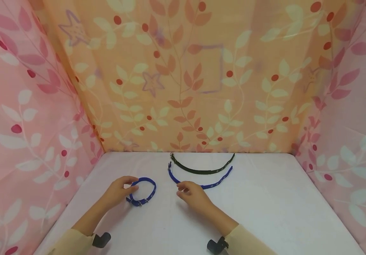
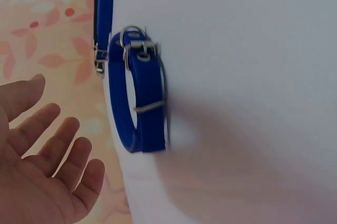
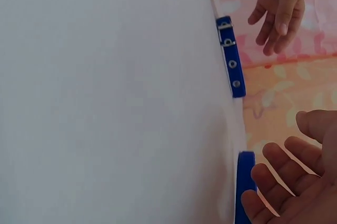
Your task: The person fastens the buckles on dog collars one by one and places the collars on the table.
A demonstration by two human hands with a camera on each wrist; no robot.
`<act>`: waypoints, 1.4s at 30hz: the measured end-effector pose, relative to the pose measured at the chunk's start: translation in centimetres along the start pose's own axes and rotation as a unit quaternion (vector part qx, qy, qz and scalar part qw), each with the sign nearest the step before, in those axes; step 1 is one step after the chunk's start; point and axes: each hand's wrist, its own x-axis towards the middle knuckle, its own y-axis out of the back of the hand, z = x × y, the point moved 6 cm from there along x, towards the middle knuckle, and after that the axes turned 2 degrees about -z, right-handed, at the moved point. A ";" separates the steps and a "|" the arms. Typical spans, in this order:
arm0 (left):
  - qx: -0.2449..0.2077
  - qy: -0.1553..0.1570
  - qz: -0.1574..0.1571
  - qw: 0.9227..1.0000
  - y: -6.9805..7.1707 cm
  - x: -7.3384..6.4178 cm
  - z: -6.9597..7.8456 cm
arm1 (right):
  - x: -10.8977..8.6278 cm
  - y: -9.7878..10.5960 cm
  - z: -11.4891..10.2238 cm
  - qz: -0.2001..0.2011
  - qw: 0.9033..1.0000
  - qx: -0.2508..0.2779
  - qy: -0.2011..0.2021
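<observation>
**Left hand (image 1: 118, 191) and right hand (image 1: 196, 197) both loosely spread, three collars on the table (image 1: 265, 198)**

The left hand has its fingers apart and slightly bent, pinching nothing, just beside a blue loop (image 2: 149, 84). The right hand is much the same, fingers slack and parted, near the blue strap (image 1: 212, 186); whether it touches the strap I cannot tell.

The loop, one collar buckled into a ring, stands on its edge toward the table's left side, with its metal buckle and at least two eyelets showing. The blue strap lies unfastened in a curve behind the right hand, partly hidden by it. Behind that lies one dark strap (image 1: 202, 172), curved the same way. Each strap has its buckle at the left end and eyelets toward the right.

Two beige sleeves (image 1: 74, 241) reach in, each with a black piece (image 1: 102, 240) at the cuff. Around the white table hang three sides of leafy cloth (image 1: 176, 117), two pink and one orange; drawn stars and a square outline mark the orange one.
</observation>
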 end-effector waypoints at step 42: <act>-0.029 -0.053 0.002 0.998 -4.4 7.6 6.0 | -3.5 16.3 7.8 0.161 0.979 -0.102 -0.075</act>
